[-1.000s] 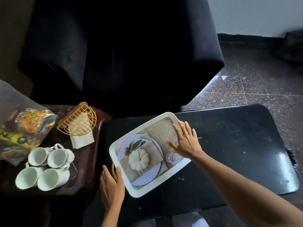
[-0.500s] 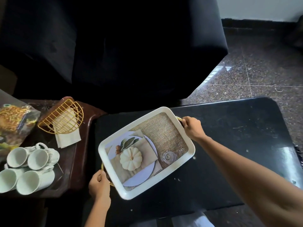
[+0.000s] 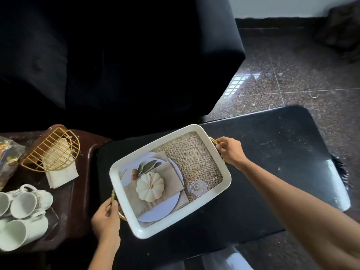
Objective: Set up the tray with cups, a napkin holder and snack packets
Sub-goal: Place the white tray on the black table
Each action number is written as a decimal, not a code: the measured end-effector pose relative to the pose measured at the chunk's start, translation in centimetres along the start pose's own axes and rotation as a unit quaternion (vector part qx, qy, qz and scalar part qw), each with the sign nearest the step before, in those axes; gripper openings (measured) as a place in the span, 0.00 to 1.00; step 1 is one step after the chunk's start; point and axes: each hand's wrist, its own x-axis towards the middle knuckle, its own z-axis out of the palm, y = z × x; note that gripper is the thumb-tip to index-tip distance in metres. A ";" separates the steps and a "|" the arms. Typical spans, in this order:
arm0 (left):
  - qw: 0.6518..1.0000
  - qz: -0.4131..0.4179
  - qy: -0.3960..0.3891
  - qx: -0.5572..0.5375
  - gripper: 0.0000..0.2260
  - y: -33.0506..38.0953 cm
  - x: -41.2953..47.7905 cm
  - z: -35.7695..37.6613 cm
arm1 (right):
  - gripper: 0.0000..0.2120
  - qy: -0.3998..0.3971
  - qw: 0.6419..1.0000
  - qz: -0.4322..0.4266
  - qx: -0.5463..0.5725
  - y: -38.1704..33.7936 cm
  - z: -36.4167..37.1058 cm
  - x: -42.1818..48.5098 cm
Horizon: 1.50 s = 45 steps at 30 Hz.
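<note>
a home lounge: black armchair [image 3: 116,55], coffee table [image 3: 272,143].

A single head-worn wide-angle view looks steeply down and forward from close above. The white rectangular tray with gold handles [image 3: 224,173] sits just below centre; the dark wooden side table [image 3: 81,184] lies at eight o'clock, speckled floor at two o'clock.

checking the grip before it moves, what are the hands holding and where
The white tray, by its gold end handles: left hand on the near one, right hand on the far one.
</note>
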 end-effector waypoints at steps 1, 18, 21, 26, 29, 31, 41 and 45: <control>1.000 0.008 -0.008 0.000 0.13 0.6 -0.5 0.5 | 0.08 0.012 1.000 0.004 0.006 0.9 -0.8 -0.6; 0.984 0.071 -0.090 0.137 0.11 3.3 -8.4 10.6 | 0.08 0.094 0.989 0.102 0.051 14.9 -9.2 -5.3; 0.984 0.070 -0.093 0.138 0.11 3.2 -8.6 11.6 | 0.07 0.105 0.988 0.104 0.049 15.5 -9.3 -4.6; 0.980 0.068 -0.100 0.155 0.11 2.8 -8.9 12.6 | 0.07 0.109 0.987 0.110 0.048 16.5 -9.5 -3.5; 0.980 0.066 -0.105 0.158 0.11 2.7 -9.1 13.0 | 0.07 0.107 0.987 0.110 0.047 16.9 -9.6 -3.1; 0.980 0.066 -0.105 0.157 0.11 2.6 -9.1 13.2 | 0.07 0.103 0.987 0.111 0.049 17.1 -9.5 -2.9; 0.980 0.056 -0.095 0.163 0.12 2.0 -9.5 13.9 | 0.09 0.094 0.990 0.099 0.034 17.8 -9.3 -1.9; 0.982 0.048 -0.090 0.162 0.12 1.7 -9.9 13.9 | 0.09 0.084 0.992 0.087 0.022 17.8 -9.4 -1.6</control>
